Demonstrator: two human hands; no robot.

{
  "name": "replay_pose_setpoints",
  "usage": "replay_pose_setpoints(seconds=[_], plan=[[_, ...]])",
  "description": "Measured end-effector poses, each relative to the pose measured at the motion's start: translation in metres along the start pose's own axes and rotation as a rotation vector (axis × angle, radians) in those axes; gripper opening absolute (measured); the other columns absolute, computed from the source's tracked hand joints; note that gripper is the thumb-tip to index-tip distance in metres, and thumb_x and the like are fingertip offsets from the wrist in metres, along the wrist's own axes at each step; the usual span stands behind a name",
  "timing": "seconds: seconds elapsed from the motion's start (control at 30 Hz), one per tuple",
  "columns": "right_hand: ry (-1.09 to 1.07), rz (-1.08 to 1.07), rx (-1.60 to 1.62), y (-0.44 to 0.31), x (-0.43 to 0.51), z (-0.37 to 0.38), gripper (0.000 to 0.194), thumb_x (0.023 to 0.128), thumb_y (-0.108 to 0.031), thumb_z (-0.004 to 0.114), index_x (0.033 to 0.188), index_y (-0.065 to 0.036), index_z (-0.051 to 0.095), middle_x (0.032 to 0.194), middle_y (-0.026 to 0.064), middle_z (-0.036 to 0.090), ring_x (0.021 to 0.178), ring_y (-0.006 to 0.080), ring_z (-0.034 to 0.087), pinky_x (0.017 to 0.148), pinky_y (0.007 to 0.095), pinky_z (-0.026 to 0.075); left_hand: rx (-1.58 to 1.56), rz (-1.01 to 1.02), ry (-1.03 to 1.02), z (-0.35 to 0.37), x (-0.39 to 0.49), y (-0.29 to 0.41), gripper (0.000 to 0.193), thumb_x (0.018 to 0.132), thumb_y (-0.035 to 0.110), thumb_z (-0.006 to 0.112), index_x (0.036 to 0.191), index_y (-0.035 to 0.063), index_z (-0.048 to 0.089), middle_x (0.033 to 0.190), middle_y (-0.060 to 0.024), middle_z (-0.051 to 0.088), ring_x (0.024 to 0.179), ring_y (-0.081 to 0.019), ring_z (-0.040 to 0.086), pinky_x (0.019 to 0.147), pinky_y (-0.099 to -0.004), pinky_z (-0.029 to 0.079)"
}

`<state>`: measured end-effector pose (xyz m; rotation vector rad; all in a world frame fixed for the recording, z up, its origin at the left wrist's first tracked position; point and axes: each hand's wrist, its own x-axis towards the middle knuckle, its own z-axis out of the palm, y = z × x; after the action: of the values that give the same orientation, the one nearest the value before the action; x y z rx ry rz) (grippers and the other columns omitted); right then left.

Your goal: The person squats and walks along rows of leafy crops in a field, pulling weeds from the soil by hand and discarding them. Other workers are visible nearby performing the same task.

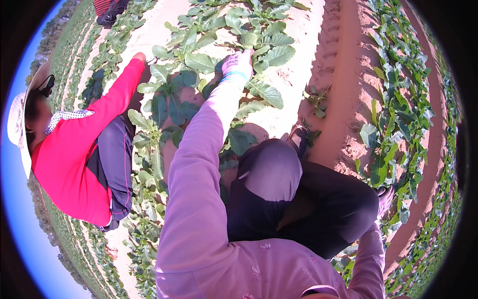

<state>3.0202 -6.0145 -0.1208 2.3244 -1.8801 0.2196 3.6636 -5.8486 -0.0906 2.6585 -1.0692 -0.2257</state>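
Observation:
My left hand (pixel 238 64), in a pale glove with printing on its back, reaches among the leaves of a leafy green crop plant (pixel 276 56). Its fingertips point down at the plant's base and are hidden, so whether they pinch anything is not visible. A broad leaf (pixel 201 62) spreads just left of the glove. Low on the right, my right hand (pixel 385 202), also gloved, is beside my bent knee (pixel 358 209), near the neighbouring plant row (pixel 392 149). A dark patch shows at its fingers, too small to identify.
A crouching co-worker in a red top (pixel 78 160) and sun hat reaches into the row on the left. A furrow of reddish soil (pixel 332 93) runs along my right, with uprooted or wilted greens (pixel 318 101) in it. Another person's dark clothing (pixel 112 13) shows farther up.

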Motion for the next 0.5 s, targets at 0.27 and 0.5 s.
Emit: replay_pose_setpoints(seconds=[0.27, 0.5], plan=[[-0.011, 0.008, -0.047, 0.005, 0.001, 0.004, 0.05, 0.095, -0.037, 0.031, 0.134, -0.007, 0.038, 0.139, 0.0139, 0.038, 0.129, 0.0302, 0.034, 0.107, 0.0412, 0.027, -0.594, -0.399, 0.249, 0.004, 0.007, -0.043, 0.022, 0.084, 0.013, 0.056, 0.105, 0.009, 0.061, 0.088, -0.0091, 0.065, 0.07, -0.0169, 0.063, 0.054, -0.0298, 0.05], [0.027, 0.001, -0.041, 0.002, 0.0, 0.006, 0.048, 0.094, -0.035, 0.034, 0.133, -0.007, 0.04, 0.138, 0.0138, 0.04, 0.127, 0.0307, 0.037, 0.105, 0.0416, 0.029, 0.031, -0.316, -0.154, -0.022, 0.045, -0.046, 0.04, 0.075, 0.028, 0.065, 0.112, 0.014, 0.059, 0.109, -0.0135, 0.063, 0.102, -0.029, 0.06, 0.084, -0.0406, 0.048]])
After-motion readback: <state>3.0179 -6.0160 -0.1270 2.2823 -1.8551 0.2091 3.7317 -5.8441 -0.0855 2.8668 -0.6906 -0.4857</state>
